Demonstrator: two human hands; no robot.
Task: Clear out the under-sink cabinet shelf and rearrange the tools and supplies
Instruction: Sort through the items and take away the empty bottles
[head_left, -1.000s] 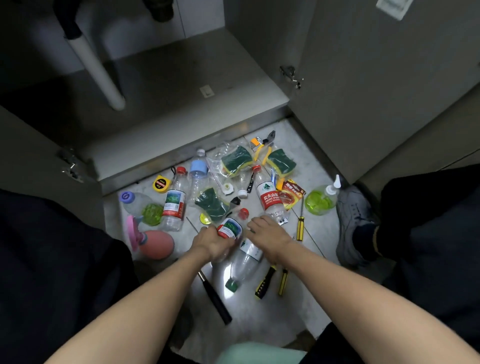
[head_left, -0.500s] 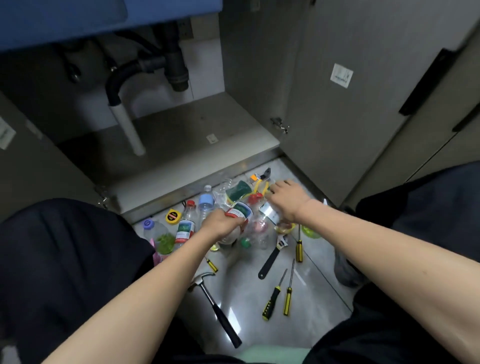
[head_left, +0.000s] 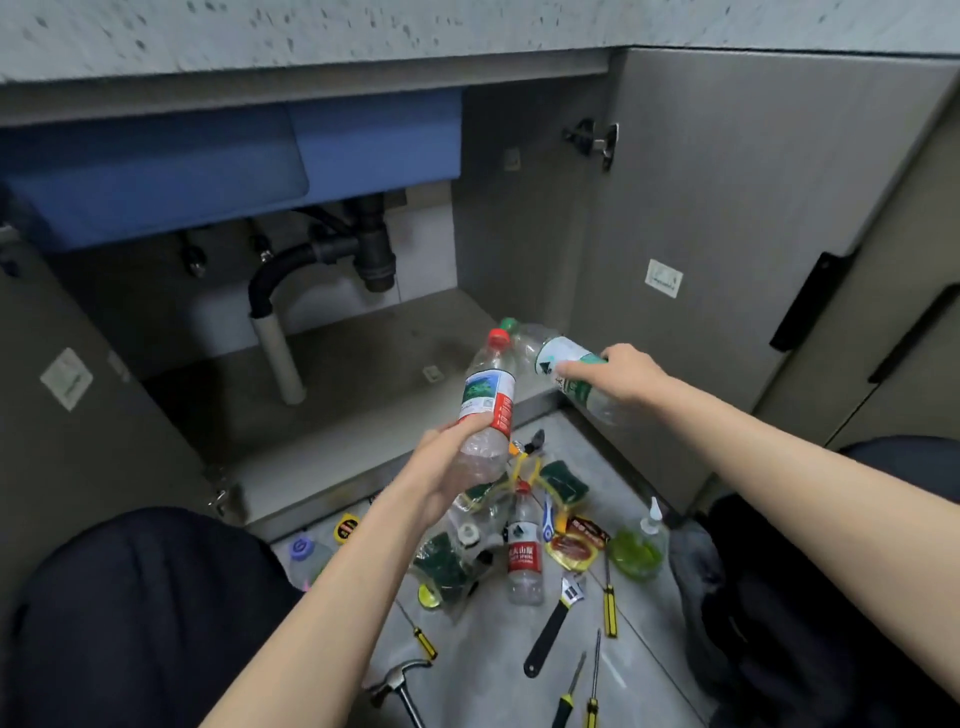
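Note:
My left hand (head_left: 447, 470) grips the lower body of a clear plastic bottle with a red cap (head_left: 485, 402), held tilted above the front edge of the cabinet shelf (head_left: 363, 410). My right hand (head_left: 621, 376) holds a clear bottle with a green cap (head_left: 550, 353), its cap pointing left over the shelf's right front corner. The two caps are close together. On the floor below lie another red-label bottle (head_left: 524, 553), bagged green sponges (head_left: 563, 483), a wrench (head_left: 553, 623), a hammer (head_left: 397, 686) and several yellow-handled screwdrivers (head_left: 609, 605).
The shelf holds only the white drain pipe (head_left: 280, 358) under the blue sink basin (head_left: 234, 161). Both cabinet doors stand open, the right one (head_left: 727, 234) beside my right arm. A green soap bottle (head_left: 636, 548), a tape measure (head_left: 345, 526) and my knees flank the floor pile.
Both hands have lifted a bottle each off the floor pile and carried them up toward the shelf. My view has tilted up, showing the sink basin and countertop edge.

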